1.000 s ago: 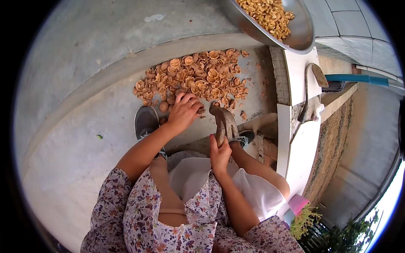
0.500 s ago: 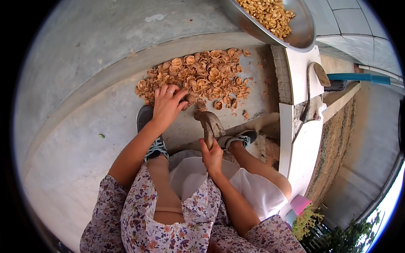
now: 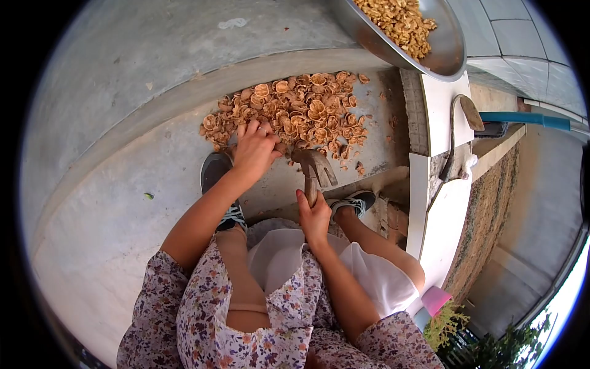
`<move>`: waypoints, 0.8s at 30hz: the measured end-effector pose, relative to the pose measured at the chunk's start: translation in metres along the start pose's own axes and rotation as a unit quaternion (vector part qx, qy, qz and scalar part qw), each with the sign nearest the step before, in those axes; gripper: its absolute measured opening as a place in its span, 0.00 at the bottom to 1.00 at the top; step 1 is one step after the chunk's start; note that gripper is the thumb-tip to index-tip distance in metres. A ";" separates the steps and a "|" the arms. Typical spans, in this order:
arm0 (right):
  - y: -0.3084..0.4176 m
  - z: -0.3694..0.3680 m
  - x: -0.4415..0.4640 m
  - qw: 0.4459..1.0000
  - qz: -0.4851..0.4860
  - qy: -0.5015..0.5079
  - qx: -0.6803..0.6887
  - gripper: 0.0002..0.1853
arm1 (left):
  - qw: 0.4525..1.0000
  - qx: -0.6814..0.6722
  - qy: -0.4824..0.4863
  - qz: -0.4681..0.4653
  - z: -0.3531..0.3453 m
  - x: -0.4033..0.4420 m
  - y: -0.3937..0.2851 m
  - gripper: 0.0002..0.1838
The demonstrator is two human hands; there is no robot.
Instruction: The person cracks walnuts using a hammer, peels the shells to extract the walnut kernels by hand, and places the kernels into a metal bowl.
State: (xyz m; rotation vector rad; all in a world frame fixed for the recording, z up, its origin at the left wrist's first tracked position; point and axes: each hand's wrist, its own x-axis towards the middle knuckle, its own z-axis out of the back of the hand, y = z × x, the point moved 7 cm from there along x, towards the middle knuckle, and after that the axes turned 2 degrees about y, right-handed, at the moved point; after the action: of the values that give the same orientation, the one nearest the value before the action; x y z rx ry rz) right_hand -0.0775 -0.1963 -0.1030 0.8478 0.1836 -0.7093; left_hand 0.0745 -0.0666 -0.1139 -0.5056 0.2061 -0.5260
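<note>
My right hand (image 3: 315, 218) is wrapped around the wooden handle of a claw hammer (image 3: 313, 165), whose metal head is over the near edge of a heap of cracked walnut shells (image 3: 307, 111). Close to the hammer's face, my left hand (image 3: 255, 150), with a ring on one finger, has its thumb and fingertips closed on a brown walnut (image 3: 281, 148). That walnut is partly hidden by the fingers. Broken shell halves lie beyond both hands on the concrete step.
A metal bowl (image 3: 452, 58) of shelled walnut kernels (image 3: 402, 27) stands at the top right. A sickle-like tool (image 3: 453, 132) lies on the white-tiled ledge (image 3: 439, 221). My shoes (image 3: 215, 175) flank the work spot. A pink pot (image 3: 436, 300) is at lower right.
My left hand has shifted slightly right, bringing the walnut close to the hammer. The hammer and my right hand have moved a little right and up. The view has shifted slightly.
</note>
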 end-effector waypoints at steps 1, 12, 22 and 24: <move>0.005 0.003 -0.003 1.000 -0.010 0.003 0.021 0.20 | 1.000 -0.001 0.000 0.001 -0.002 -0.001 0.001 0.16; 0.034 0.000 0.003 0.998 0.053 -0.023 0.017 0.21 | 0.997 -0.003 -0.067 -0.022 0.004 -0.013 0.001 0.17; 0.013 -0.023 0.000 0.998 0.058 0.022 -0.030 0.21 | 0.998 -0.019 -0.059 -0.034 0.003 -0.016 -0.001 0.18; 0.023 -0.018 0.007 0.998 0.058 0.020 -0.022 0.21 | 0.996 0.008 -0.074 -0.041 0.003 -0.014 0.001 0.17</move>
State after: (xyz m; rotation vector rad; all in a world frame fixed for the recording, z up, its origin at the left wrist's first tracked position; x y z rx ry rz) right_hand -0.0553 -0.1762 -0.1038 0.8252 0.1841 -0.5771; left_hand 0.0639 -0.0573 -0.1112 -0.5361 0.0387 -0.5665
